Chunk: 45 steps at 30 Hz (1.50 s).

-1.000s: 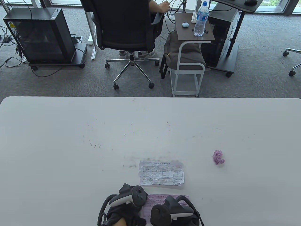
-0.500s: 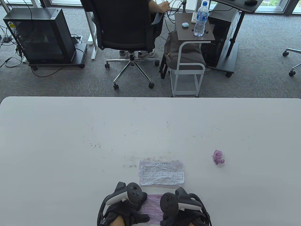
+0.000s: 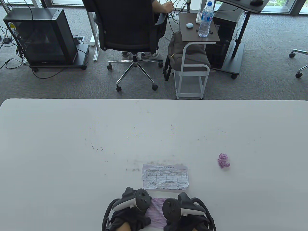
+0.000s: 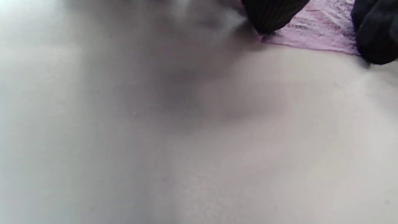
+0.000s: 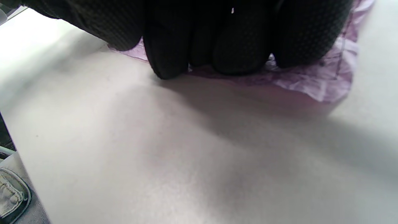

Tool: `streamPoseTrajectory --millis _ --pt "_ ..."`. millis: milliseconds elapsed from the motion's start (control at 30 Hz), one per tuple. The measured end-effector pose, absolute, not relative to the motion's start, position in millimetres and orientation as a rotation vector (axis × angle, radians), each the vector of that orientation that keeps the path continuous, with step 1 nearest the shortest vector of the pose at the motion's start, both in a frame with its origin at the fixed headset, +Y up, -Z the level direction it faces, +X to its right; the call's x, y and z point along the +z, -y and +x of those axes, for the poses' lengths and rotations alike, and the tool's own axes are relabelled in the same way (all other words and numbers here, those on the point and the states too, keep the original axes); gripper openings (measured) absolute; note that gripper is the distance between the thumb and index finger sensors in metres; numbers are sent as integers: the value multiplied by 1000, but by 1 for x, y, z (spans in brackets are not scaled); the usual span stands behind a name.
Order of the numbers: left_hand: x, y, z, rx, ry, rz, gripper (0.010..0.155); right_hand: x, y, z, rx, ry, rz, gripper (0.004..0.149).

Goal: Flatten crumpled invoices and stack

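Note:
A pink invoice (image 3: 157, 211) lies wrinkled but mostly spread out at the table's near edge. My left hand (image 3: 134, 213) and right hand (image 3: 179, 214) both press on it, left on its left part, right on its right part. In the left wrist view my fingertips (image 4: 270, 15) rest on the pink sheet's (image 4: 314, 34) edge. In the right wrist view my fingers (image 5: 168, 46) lie side by side pressing the pink sheet (image 5: 314, 82) down. A flattened white invoice (image 3: 165, 176) lies just beyond the hands. A crumpled pink ball (image 3: 223, 160) sits to the right.
The white table (image 3: 72, 144) has small dark scuffs around its middle. Beyond its far edge are an office chair (image 3: 130, 36), a small side table with a water bottle (image 3: 205, 20), and a computer case (image 3: 39, 36) on the floor.
My right hand has slid left across the pink sheet toward my left hand and now covers its right part. My left hand shifted only slightly. The white invoice and the ball have not moved.

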<state>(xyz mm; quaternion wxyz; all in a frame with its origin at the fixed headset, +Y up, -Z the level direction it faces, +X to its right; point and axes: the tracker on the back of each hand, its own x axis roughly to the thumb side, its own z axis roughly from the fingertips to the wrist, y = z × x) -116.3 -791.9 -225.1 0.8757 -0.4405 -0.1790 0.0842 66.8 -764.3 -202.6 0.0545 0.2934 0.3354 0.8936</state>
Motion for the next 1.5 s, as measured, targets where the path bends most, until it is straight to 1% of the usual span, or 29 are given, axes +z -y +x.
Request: streamPoseTrajectory --millis 267,400,433,533,667,733,767,833,867,900,967,1000,1133,1200,1233,1267,1300,1333,1500 --pt "-228 790 -125 224 382 -955 76 -205 765 74 2703 -1056 843 35" --pt "-229 790 -133 374 373 -941 69 -205 766 74 2705 -1050 857 35" --pt "-228 791 -133 376 371 -937 70 -205 766 74 2707 -1047 859 35" --pt "-225 793 -128 276 374 -907 75 -204 766 72 2720 -1039 872 35" --pt "-223 795 -120 143 377 -915 85 -204 766 73 2723 -1044 860 35" --pt "-223 794 -118 110 381 -908 85 -206 764 76 2731 -1096 803 36" --pt "-223 794 -118 116 374 -908 85 -207 761 78 2744 -1079 801 37" --pt "-222 793 -118 112 374 -910 85 -209 749 85 2791 -903 794 37" --pt "-222 793 -118 107 372 -911 85 -209 742 90 2818 -732 792 38" --pt "-222 793 -117 102 371 -912 85 -209 738 94 2821 -613 796 40" --pt "-222 793 -116 100 372 -914 85 -207 737 96 2779 -478 829 44" --pt "-222 793 -116 103 370 -917 85 -206 741 93 2738 -469 876 45" --pt "-222 793 -116 106 372 -916 86 -199 758 68 2692 -534 1064 50" --pt "-222 793 -116 104 372 -916 86 -197 766 54 2742 -635 1134 52" --pt "-223 793 -116 100 372 -917 86 -196 770 49 2795 -741 1128 52" --pt "-223 793 -117 103 372 -922 86 -197 769 49 2867 -825 1070 52" --pt "-223 794 -117 104 369 -926 86 -198 767 51 2864 -853 1039 52" --pt "-223 794 -116 98 366 -930 86 -199 767 55 2837 -876 952 52" --pt "-223 794 -116 106 365 -925 86 -210 766 94 2778 -885 653 46"
